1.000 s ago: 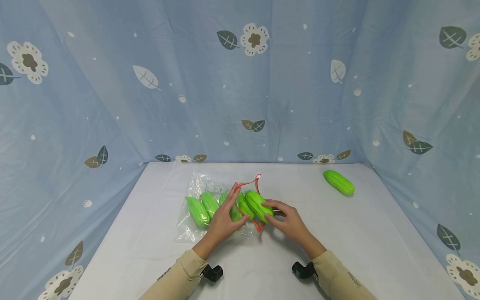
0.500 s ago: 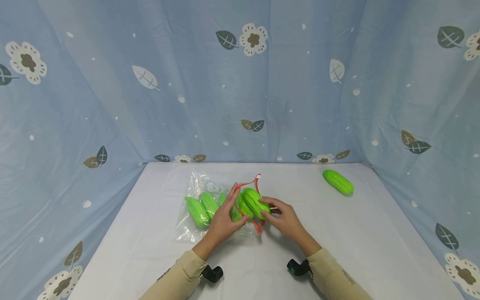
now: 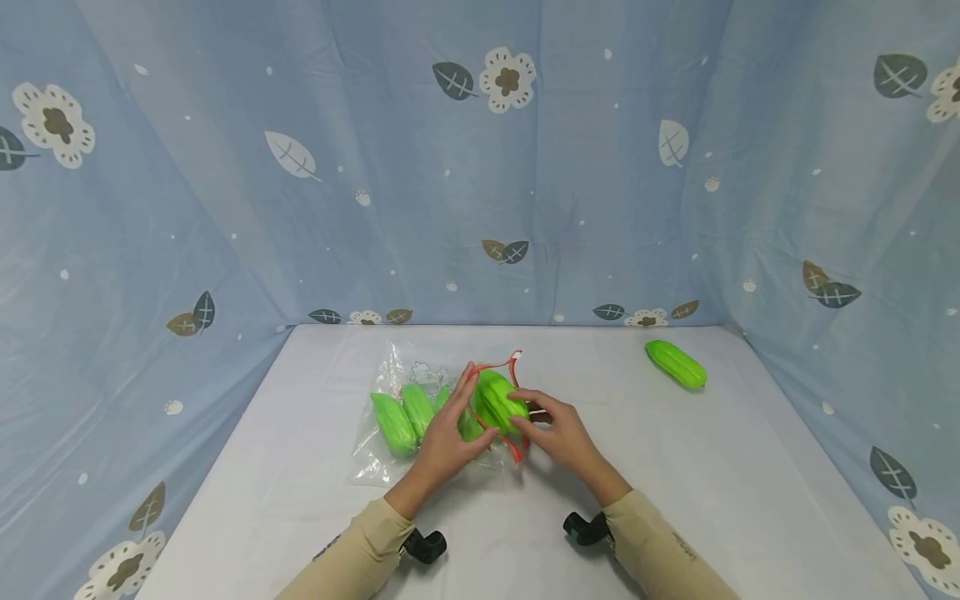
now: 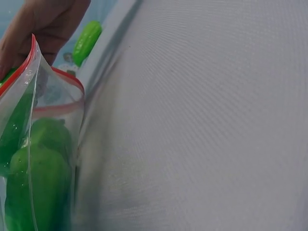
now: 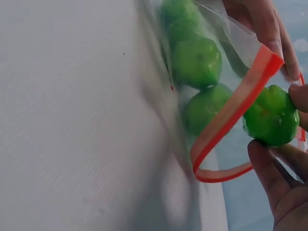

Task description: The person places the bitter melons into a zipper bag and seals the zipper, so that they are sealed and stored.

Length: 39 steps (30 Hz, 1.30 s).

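A clear plastic zip bag (image 3: 372, 475) with a red zip edge (image 5: 226, 118) lies on the table, several ridged green toy cucumbers (image 3: 394, 425) inside it. At its mouth, my left hand (image 3: 442, 446) spreads fingers and thumb along the two sides, fingers nearly straight. My right hand (image 3: 562, 435) pinches another toy cucumber (image 3: 504, 397) by its near end, fingers above and thumb below. That cucumber's far end is within the bag's mouth, beside one inside. In the right wrist view its blunt end (image 5: 273, 118) shows between fingertips and thumb.
One more green toy cucumber (image 3: 677, 364) lies alone at the table's back right. A white cloth covers the table (image 3: 720, 483). Blue patterned curtain (image 3: 405, 208) hangs behind and at both sides.
My right hand has moved left with the toy cucumber, bringing it from just outside the bag's mouth to partly inside. The left hand has stayed nearly still.
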{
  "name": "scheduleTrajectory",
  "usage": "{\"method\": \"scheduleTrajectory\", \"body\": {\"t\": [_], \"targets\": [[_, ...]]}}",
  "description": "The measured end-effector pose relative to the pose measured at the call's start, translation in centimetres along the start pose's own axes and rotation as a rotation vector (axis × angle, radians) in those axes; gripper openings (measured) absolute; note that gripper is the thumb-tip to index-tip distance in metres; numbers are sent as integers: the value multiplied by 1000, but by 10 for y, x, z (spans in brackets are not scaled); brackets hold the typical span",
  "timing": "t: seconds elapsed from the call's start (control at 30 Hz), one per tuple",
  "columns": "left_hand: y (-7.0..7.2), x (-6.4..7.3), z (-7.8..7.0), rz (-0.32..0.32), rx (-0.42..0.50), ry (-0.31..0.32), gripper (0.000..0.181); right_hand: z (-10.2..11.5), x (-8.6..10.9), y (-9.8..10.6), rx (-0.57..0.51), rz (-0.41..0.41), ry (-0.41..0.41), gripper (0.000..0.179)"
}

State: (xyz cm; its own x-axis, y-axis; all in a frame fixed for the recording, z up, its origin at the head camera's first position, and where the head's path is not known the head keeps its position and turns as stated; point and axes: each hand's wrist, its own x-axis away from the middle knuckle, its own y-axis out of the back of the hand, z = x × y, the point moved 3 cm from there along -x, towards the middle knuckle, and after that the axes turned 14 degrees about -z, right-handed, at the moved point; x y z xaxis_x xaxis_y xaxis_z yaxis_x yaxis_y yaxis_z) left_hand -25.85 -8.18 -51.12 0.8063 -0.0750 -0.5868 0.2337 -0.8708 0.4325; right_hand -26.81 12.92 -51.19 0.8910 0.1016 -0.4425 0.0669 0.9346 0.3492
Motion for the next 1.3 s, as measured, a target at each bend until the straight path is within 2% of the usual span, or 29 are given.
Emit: {"method": "scheduleTrajectory", "body": {"t": [0.3,0.47,0.67,0.97,1.3], "targets": [[2,-2,-2,-12,14,4,94,3,-4,-4,-24,3,27,40],[3,-5,-2,-22,19,3,94,2,-6,-9,3,-20,29,41],[5,-7,-3,-35,31,-6,95,3,-9,-13,25,-28,7,38],[6,-8,-7,-40,42,-14,96,3,-12,-13,-20,12,-44,36],[5,-7,-10,-25,50,-20,94,2,-14,-20,38,30,-61,38]]}}
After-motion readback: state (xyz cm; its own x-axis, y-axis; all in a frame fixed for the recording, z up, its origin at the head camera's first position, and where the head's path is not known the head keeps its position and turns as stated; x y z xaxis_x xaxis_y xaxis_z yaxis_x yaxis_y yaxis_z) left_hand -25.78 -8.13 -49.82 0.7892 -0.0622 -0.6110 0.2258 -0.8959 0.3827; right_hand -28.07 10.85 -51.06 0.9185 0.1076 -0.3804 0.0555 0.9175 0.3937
